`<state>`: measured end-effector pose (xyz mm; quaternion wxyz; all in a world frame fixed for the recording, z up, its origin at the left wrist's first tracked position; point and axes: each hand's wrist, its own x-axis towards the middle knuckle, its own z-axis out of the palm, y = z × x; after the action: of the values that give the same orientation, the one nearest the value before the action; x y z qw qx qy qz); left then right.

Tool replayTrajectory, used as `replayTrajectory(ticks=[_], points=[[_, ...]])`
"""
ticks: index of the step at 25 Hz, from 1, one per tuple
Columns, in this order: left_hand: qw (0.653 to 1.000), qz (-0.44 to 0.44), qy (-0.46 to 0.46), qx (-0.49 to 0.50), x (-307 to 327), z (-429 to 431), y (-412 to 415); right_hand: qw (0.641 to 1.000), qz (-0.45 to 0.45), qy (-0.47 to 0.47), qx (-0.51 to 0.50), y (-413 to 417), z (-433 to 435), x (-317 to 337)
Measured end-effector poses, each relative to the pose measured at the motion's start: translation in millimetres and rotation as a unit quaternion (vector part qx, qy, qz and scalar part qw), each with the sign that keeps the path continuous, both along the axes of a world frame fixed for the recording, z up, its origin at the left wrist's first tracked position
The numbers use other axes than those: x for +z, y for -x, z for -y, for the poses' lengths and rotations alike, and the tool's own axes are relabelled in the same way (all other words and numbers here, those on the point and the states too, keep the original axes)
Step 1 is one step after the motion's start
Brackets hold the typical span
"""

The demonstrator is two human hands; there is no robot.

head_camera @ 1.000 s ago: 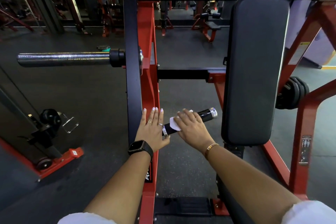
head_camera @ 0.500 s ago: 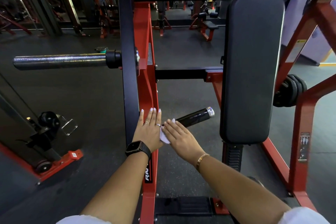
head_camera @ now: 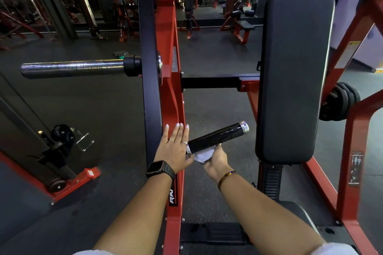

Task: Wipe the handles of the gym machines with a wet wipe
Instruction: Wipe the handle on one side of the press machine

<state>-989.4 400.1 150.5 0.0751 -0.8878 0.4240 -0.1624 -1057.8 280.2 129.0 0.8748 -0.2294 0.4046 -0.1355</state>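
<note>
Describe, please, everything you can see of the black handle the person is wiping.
The handle is a short, glossy black cylinder with a silver metal cap at its free end and a metal collar at its base. It juts from the red frame, slanting up to the right toward the black pad. The right hand presses a white wipe against its underside near the base; the left hand lies flat beside the base.

Single head-worn wide-angle view, looking forward and down, close over gym machine frame (head_camera: 172,97)

Dim gym interior, wide-angle bending at edges, glare on the steel bar (head_camera: 72,68).
</note>
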Motion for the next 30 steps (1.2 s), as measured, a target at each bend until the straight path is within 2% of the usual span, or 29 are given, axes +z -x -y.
replayTrajectory(ticks=[3, 7, 11, 12, 14, 15, 16, 17, 19, 21, 22, 23, 24, 26, 28, 30], points=[[1.0, 0.01, 0.0, -0.001, 0, -1, -2, 0.991, 0.088, -0.099, -0.015, -4, 4, 5], [1.0, 0.013, -0.007, -0.011, -3, 0, -2, 0.989, 0.102, -0.098, -0.044, -7, 27, 11], [1.0, 0.018, -0.013, -0.006, -3, -1, -2, 0.975, 0.146, -0.086, -0.142, 6, 78, 21], [1.0, 0.017, -0.014, -0.007, -3, -1, -1, 0.976, 0.127, -0.076, -0.161, 10, 89, 25], [1.0, 0.018, -0.017, -0.011, -3, 1, -1, 0.977, 0.049, -0.009, -0.206, 14, 110, 37], [1.0, 0.017, -0.017, -0.012, -3, 1, -1, 0.97, -0.001, 0.066, -0.234, 15, 116, 44], [1.0, 0.015, -0.017, -0.011, -3, 1, -1, 0.952, -0.068, 0.186, -0.232, 16, 117, 52], [1.0, 0.014, -0.015, -0.01, -3, 0, -2, 0.909, -0.128, 0.333, -0.214, 16, 113, 60], [1.0, 0.015, -0.015, -0.01, -2, 0, -3, 0.821, -0.123, 0.543, -0.126, 11, 85, 64], [1.0, 0.015, -0.017, -0.008, -2, 1, -2, 0.693, -0.129, 0.709, 0.0, 10, 49, 53], [1.0, 0.016, -0.016, -0.006, -3, 1, -2, 0.628, -0.135, 0.76, 0.103, 12, 29, 47], [1.0, 0.015, -0.017, -0.004, -3, 1, -2, 0.471, -0.13, 0.86, 0.149, 7, 23, 23], [1.0, 0.015, -0.019, -0.003, -3, 1, -2, 0.387, -0.092, 0.901, 0.173, 6, 20, 10], [1.0, 0.016, -0.021, 0.0, -6, 0, -3, 0.277, -0.098, 0.939, 0.177, 10, 22, -2], [1.0, 0.014, -0.023, -0.003, -8, 0, -5, 0.229, -0.149, 0.95, 0.151, 21, 32, -8], [1.0, 0.017, -0.021, -0.013, -9, 1, -7, 0.219, -0.165, 0.953, 0.128, 29, 47, -10]])
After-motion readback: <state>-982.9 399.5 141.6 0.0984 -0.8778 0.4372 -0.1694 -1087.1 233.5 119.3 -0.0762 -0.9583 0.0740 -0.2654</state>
